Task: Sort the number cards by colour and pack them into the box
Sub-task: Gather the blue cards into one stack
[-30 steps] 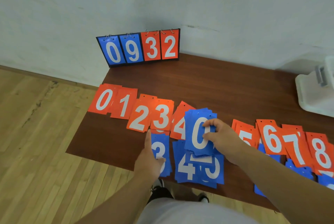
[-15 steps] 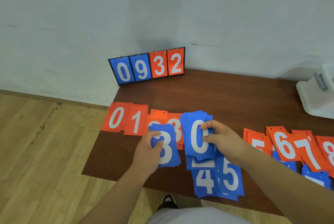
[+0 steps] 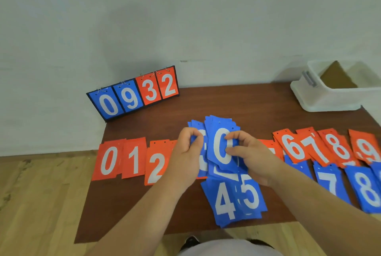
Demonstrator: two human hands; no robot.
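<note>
Gathering blues mid-table: left hand pinches the 3s, right hand pinches the 0 stack — next, merge them, then add the 4s at 6 o'clock; the box sits at 2 o'clock.

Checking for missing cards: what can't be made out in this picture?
Head view only.
- Digit on the blue card in the left hand: mostly covered by that hand and the blue 0 card.
- Red cards behind the right hand: digits hidden.
- Last blue card, beyond the blue 8: cut by right edge.
</note>
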